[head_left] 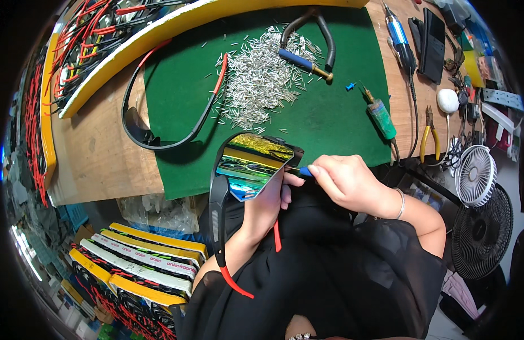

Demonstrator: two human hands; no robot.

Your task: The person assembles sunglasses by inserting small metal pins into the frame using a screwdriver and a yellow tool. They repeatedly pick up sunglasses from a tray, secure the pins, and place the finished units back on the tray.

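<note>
In my left hand (pixel 263 211) is a pair of wraparound sunglasses (pixel 253 164) with a mirrored lens reflecting the bench and dark arms ending in red tips. The hand grips them from behind the lens, its fingers partly hidden. My right hand (pixel 347 180) pinches a small blue-handled screwdriver (pixel 306 170). Its thin metal shaft points left at the lens's right edge, beside the left fingertips; I cannot tell whether it touches. Beyond them, a second pair of sunglasses (pixel 185 139) with red arm tips lies on the green mat (pixel 177 175).
A heap of small silver pins (pixel 256 79) covers the mat's middle, with a blue-and-brass tool (pixel 304 63) by it. To the right are a green-handled corded tool (pixel 381 118), yellow cutters (pixel 429 136), a blue corded tool (pixel 399 39) and fans (pixel 475 175). Yellow-edged racks (pixel 131 39) stand left.
</note>
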